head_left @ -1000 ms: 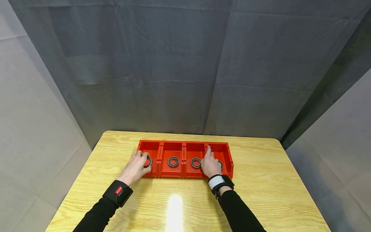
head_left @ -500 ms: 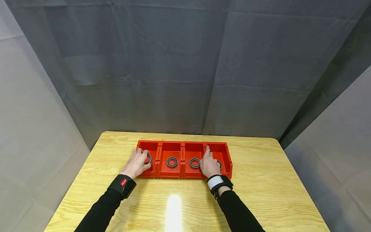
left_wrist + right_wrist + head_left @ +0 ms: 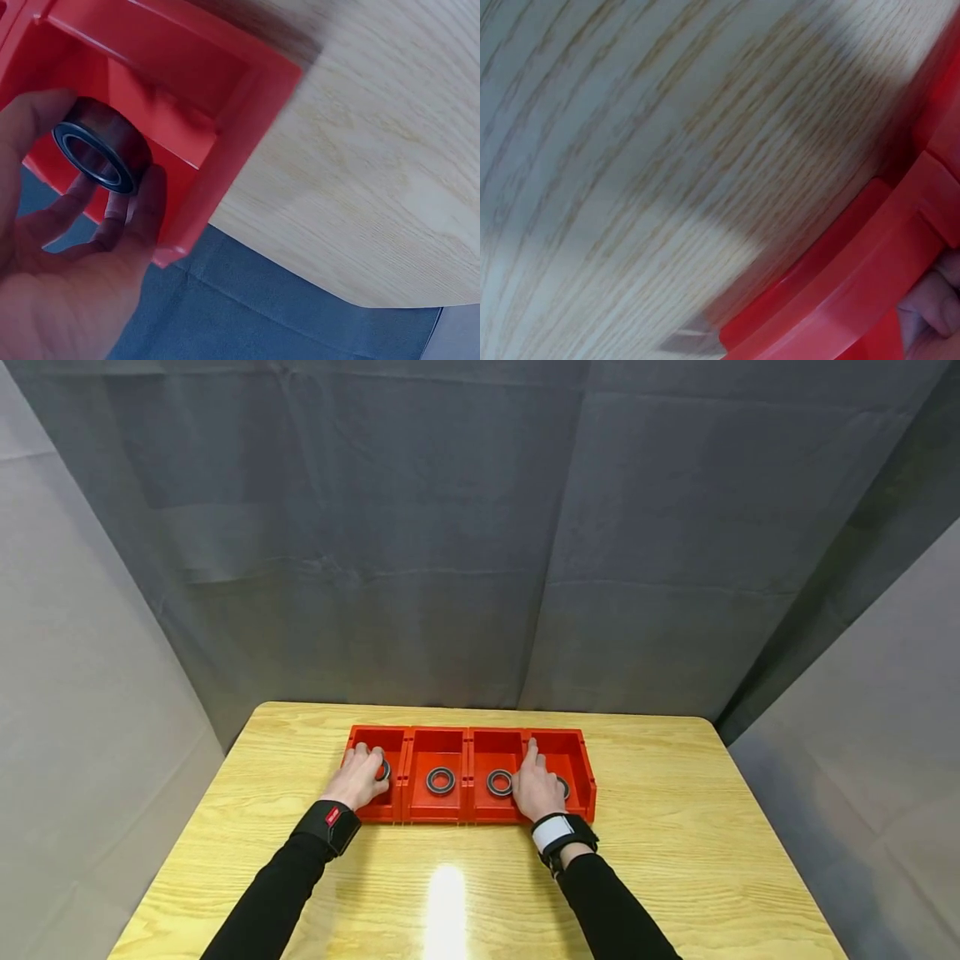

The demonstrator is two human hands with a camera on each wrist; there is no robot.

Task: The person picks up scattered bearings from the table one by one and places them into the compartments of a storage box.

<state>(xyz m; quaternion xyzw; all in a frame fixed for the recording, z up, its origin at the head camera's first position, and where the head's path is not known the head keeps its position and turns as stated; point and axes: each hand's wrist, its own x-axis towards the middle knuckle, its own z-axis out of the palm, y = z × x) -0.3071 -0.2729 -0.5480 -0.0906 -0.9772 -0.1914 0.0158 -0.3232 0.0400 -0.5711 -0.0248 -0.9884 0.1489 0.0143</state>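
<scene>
Four-sided red bins (image 3: 438, 745) stand in a joined row on the table. In the leftmost one, my left hand (image 3: 358, 779) pinches a black-rimmed ball bearing (image 3: 124, 139) between thumb and fingers. The left wrist view has this bearing tilted, its bore showing. My right hand (image 3: 537, 787) lies over the divider between the two rightmost bins, index finger stretched forward along it. Its other fingers (image 3: 939, 304) curl inside the bin wall, gripping the divider. Another bearing (image 3: 431, 781) lies flat in the second bin and one (image 3: 491, 782) in the third. The rightmost bearing (image 3: 564, 788) is partly hidden.
The bins sit near the far edge of a light wooden table (image 3: 675, 827). Behind it hangs a grey cloth (image 3: 360, 527), with paler cloth panels (image 3: 90, 677) at both sides. A bright reflection falls on the table's front.
My left forearm has swung slightly inward and forward, while that hand keeps the bearing in the leftmost bin. My right hand holds its place on the divider. The view has shifted slightly.
</scene>
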